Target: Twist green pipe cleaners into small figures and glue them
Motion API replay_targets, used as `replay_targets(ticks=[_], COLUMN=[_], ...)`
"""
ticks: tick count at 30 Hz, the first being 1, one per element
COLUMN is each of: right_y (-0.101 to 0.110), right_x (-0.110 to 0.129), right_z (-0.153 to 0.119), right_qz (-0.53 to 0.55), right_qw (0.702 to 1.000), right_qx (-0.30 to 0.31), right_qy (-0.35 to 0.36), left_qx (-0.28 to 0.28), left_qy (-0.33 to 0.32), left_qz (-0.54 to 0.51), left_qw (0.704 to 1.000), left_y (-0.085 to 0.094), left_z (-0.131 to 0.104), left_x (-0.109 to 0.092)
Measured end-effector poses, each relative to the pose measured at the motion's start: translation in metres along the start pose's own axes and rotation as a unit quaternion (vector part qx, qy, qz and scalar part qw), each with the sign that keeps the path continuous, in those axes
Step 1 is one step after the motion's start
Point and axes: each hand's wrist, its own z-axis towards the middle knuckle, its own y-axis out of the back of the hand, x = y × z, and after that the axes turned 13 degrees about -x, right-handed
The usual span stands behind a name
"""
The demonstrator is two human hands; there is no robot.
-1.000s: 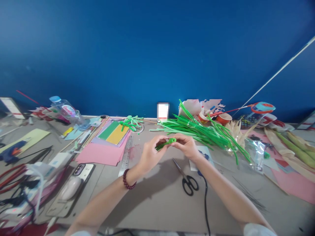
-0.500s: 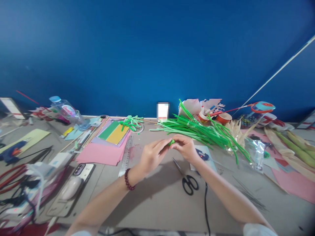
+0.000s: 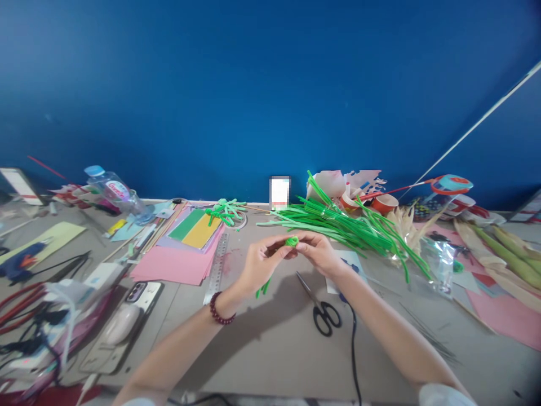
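Observation:
Between my hands is a small bundle of green pipe cleaner [image 3: 291, 242], bent into a rounded clump. My left hand [image 3: 264, 259] pinches it from the left, with thumb and fingers closed. From the other side, the fingertips of my right hand [image 3: 319, 254] press on the same clump. Green stem ends [image 3: 264, 289] stick out beneath my left hand; where they join the clump is hidden. Black-handled scissors [image 3: 319, 307] lie on the table just below my right hand, blades pointing up-left.
A pile of green pipe cleaners [image 3: 350, 225] lies behind my hands. To the left are a metal ruler [image 3: 216, 270], pink paper [image 3: 173, 266], a phone [image 3: 146, 296] with a mouse [image 3: 122, 324], and a bottle [image 3: 114, 189]. A black cable [image 3: 355, 349] runs beside the scissors.
Both hands have turned, so the green clump shows more fully between the fingertips. Green stem ends now show below my left hand. The scissors have not moved.

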Motion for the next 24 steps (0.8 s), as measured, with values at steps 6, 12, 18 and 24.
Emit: replay_targets(ticks=[6,12,18,24], right_y=[-0.006,-0.008,-0.005,-0.006], right_x=[0.009,0.006,-0.001,0.004], right_z=[-0.005,-0.005,-0.003,-0.004], right_qz=[0.035,-0.032,-0.112,-0.155], right_qw=[0.996,0.999,0.992,0.985], right_qx=[0.01,-0.011,-0.048,-0.067], right_qy=[-0.083,-0.028,0.023,0.038], left_qx=[-0.021,-0.042,-0.035,-0.001], left_qy=[0.003,0.028,0.087,0.105], left_qz=[0.007,-0.021,-0.052,-0.085], left_qw=[1.0,0.999,0.994,0.991], left_y=[0.001,-0.002,-0.002,0.0], left_z=[-0.001,-0.001,0.004,0.007], left_x=[0.0,-0.004,-0.006,-0.005])
